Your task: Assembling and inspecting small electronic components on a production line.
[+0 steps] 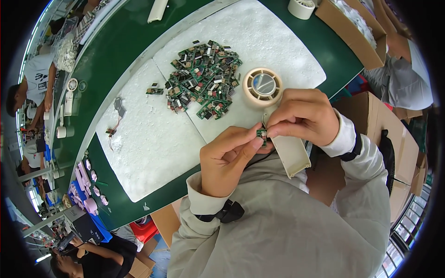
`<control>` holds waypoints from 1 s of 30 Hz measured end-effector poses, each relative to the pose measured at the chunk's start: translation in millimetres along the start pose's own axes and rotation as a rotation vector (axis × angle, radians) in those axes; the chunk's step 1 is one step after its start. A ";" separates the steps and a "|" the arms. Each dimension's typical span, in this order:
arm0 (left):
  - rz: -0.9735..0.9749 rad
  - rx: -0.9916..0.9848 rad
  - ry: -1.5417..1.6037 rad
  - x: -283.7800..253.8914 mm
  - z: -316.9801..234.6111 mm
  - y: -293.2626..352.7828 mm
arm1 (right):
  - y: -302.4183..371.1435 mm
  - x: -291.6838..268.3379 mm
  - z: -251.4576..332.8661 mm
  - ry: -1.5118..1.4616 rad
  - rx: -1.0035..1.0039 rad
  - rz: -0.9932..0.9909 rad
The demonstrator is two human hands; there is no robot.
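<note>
My left hand (227, 157) pinches a small green circuit board (262, 134) between thumb and fingertips. Close against it, my right hand (306, 118) is closed over a cream handheld fan, its thumb and forefinger pinched together beside the board; whether a wire is between those fingertips is hidden. The fan's hollow handle shell (293, 157) slants out below the right hand toward my lap. Its round head (262, 87), with a silvery disc in the centre, rests at the near right of the white foam sheet.
A heap of circuit boards (204, 81) covers the middle of the white foam sheet (143, 162). Left of it lies a small wired part (116, 123). An open carton (352, 28) stands far right; pink parts (85, 185) lie at the left edge. Other people sit along the green table.
</note>
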State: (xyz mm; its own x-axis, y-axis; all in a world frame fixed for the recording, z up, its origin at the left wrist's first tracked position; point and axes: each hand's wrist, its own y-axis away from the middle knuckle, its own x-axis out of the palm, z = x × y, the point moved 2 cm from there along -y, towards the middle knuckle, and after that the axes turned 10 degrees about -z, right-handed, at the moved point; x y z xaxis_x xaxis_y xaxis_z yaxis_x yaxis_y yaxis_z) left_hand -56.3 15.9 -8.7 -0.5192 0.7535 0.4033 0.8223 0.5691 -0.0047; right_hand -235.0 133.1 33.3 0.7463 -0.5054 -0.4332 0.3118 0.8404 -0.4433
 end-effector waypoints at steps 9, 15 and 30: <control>0.035 0.016 -0.101 -6.7 1.0 -0.8 | -1.6 4.5 -6.2 -0.035 -0.037 0.037; -0.027 0.165 -0.346 2.6 -3.0 -0.8 | -0.9 -2.1 2.0 0.116 -0.052 0.095; -0.416 0.698 -1.299 -32.9 -23.1 -10.8 | -91.4 -71.7 -65.9 -0.324 0.624 -0.116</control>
State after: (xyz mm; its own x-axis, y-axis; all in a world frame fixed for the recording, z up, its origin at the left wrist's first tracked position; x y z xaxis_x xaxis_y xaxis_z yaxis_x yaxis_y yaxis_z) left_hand -42.7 -22.6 -0.7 -0.8217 0.0538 -0.5674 0.4944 0.5625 -0.6627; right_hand -355.7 79.6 53.1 0.7952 -0.5958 -0.1126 0.6056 0.7893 0.1015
